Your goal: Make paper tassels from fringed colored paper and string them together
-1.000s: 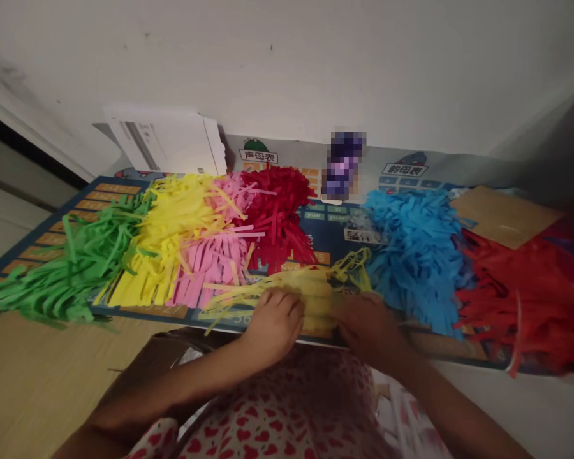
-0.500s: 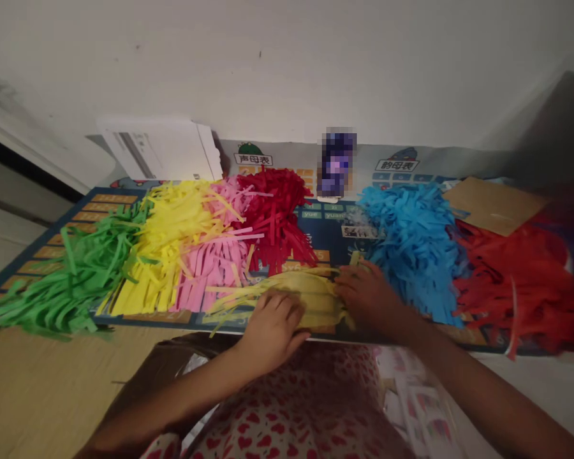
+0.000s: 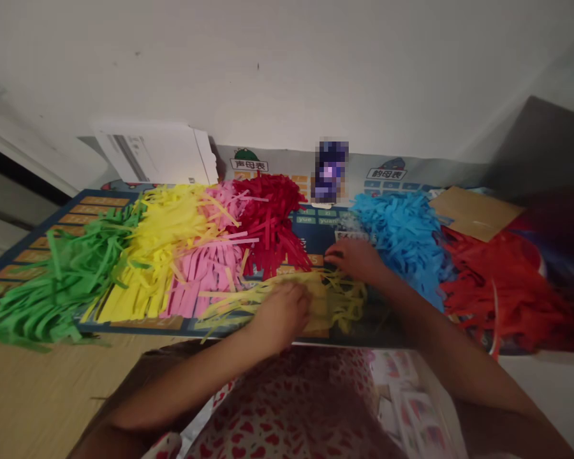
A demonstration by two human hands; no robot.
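A bundle of dull yellow paper strips [image 3: 335, 299] lies near the front edge of a dark blue printed mat [image 3: 316, 231]. My left hand [image 3: 282, 312] presses down on the bundle's middle with its fingers curled over the strips. My right hand [image 3: 354, 258] rests at the bundle's far right side, fingers bent and touching the strips beside the blue strip pile [image 3: 402, 239].
Piles of cut paper strips cover the mat: green [image 3: 57, 280], bright yellow [image 3: 162, 236], pink [image 3: 210, 268], dark red [image 3: 268, 220] and red [image 3: 507, 287]. White papers [image 3: 153, 153] lean on the wall, and brown card [image 3: 473, 210] lies at the back right. A blurred object [image 3: 330, 169] stands behind.
My right hand has moved away from me, from the bundle's near right end to its far side. The strips on the right have spread out. My left hand stays on the bundle.
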